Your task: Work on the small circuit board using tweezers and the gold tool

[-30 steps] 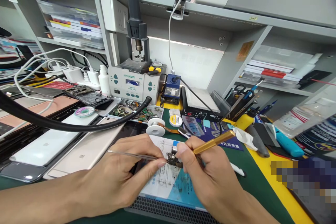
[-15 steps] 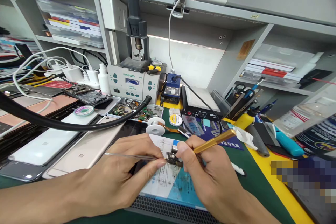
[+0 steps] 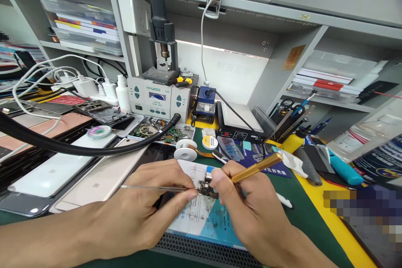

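Note:
My left hand [image 3: 157,209] pinches slim silver tweezers [image 3: 146,187] between thumb and index finger. Their rear end points left across the hand, and the tips meet a small dark circuit board [image 3: 205,188]. At the board's right side, my right hand [image 3: 248,205] is closed around a gold pen-shaped tool [image 3: 257,167] whose handle slants up to the right; its working tip is hidden by the fingers. Its thumb and fingertips are right against the board, by a small silvery part. Beneath lies a stained white-and-blue pad [image 3: 194,226].
Several phones [image 3: 97,180] lie at the left, below a thick black hose [image 3: 94,150]. Behind stand a hot-air station [image 3: 153,98], a tray of boards [image 3: 172,134], a solder spool [image 3: 186,150] and a heating plate [image 3: 238,119]. Bottles and tools [image 3: 295,140] crowd the right.
The view has shifted very slightly. Both hands keep the same grip at the circuit board, with hardly any movement.

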A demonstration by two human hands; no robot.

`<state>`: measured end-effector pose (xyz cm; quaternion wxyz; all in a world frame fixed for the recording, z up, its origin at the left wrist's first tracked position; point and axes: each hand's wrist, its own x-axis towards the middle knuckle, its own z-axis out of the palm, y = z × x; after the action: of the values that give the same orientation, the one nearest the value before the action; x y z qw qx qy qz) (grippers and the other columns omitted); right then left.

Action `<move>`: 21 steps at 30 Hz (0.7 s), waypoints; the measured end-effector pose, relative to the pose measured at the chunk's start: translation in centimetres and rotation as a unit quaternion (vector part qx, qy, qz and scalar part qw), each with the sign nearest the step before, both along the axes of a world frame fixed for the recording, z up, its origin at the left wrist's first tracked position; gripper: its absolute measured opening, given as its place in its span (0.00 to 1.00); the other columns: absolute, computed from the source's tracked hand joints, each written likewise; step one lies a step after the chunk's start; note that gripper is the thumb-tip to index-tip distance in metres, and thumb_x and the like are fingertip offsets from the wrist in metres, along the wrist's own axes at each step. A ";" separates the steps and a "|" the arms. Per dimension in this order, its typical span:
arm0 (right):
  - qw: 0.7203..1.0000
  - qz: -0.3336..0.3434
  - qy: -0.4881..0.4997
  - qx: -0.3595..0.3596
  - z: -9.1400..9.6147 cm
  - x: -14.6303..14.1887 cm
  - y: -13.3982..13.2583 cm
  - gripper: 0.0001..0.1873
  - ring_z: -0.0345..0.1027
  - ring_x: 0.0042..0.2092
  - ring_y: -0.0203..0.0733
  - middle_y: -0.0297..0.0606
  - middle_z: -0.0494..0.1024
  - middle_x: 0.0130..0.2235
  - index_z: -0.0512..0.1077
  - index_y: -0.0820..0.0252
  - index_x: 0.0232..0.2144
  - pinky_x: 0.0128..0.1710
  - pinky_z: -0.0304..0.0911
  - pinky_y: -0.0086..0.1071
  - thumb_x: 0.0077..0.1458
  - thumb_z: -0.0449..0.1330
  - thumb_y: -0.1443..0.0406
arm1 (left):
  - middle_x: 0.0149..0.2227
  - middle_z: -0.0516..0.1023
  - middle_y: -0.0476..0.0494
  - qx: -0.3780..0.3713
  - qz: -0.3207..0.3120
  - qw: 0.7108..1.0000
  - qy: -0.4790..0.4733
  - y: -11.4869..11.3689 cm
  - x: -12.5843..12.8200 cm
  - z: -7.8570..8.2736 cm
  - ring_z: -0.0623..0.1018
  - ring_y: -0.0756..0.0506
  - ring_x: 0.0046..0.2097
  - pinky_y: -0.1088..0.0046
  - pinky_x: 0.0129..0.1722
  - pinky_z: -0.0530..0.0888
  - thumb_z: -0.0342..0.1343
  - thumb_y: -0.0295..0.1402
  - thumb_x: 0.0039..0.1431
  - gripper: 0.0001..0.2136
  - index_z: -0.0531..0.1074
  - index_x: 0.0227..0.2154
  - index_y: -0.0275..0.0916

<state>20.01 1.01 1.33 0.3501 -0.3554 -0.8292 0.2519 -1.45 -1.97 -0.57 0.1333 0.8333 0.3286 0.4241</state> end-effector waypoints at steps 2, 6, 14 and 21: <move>1.000 -0.002 -0.001 -0.002 0.0 0.0 -0.1 0.21 0.55 0.23 0.34 0.28 0.60 0.22 0.61 0.57 0.23 0.26 0.50 0.32 0.71 0.49 0.63 | 0.33 0.76 0.46 -0.003 0.001 1.000 0.001 0.0 0.0 0.0 0.76 0.48 0.35 0.73 0.36 0.74 0.54 0.19 0.64 0.07 0.72 0.40 0.37; 1.000 -0.003 -0.005 -0.007 0.0 0.0 -0.2 0.21 0.55 0.23 0.34 0.28 0.60 0.22 0.60 0.57 0.23 0.25 0.49 0.33 0.71 0.49 0.63 | 0.33 0.76 0.47 -0.003 -0.002 1.000 0.001 0.0 -0.1 -0.1 0.76 0.49 0.35 0.73 0.37 0.74 0.54 0.20 0.64 0.07 0.72 0.41 0.37; 1.000 -0.003 -0.005 -0.009 0.0 0.0 0.0 0.21 0.56 0.23 0.34 0.28 0.61 0.22 0.61 0.57 0.23 0.25 0.50 0.32 0.71 0.49 0.63 | 0.36 0.78 0.47 0.005 0.009 1.000 0.021 -0.1 -0.2 -0.2 0.78 0.49 0.39 0.74 0.43 0.75 0.57 0.20 0.63 0.07 0.72 0.40 0.37; 1.000 -0.002 -0.006 -0.009 0.1 0.1 -0.1 0.21 0.57 0.23 0.34 0.28 0.61 0.22 0.61 0.57 0.23 0.26 0.51 0.32 0.71 0.49 0.64 | 0.35 0.78 0.48 0.012 0.024 0.999 0.035 -0.3 -0.2 0.1 0.77 0.51 0.37 0.77 0.42 0.75 0.58 0.21 0.63 0.06 0.73 0.40 0.37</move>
<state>20.07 0.94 1.39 0.3425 -0.3613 -0.8286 0.2563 -1.65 -2.31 -0.51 0.1014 0.8412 0.3480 0.4012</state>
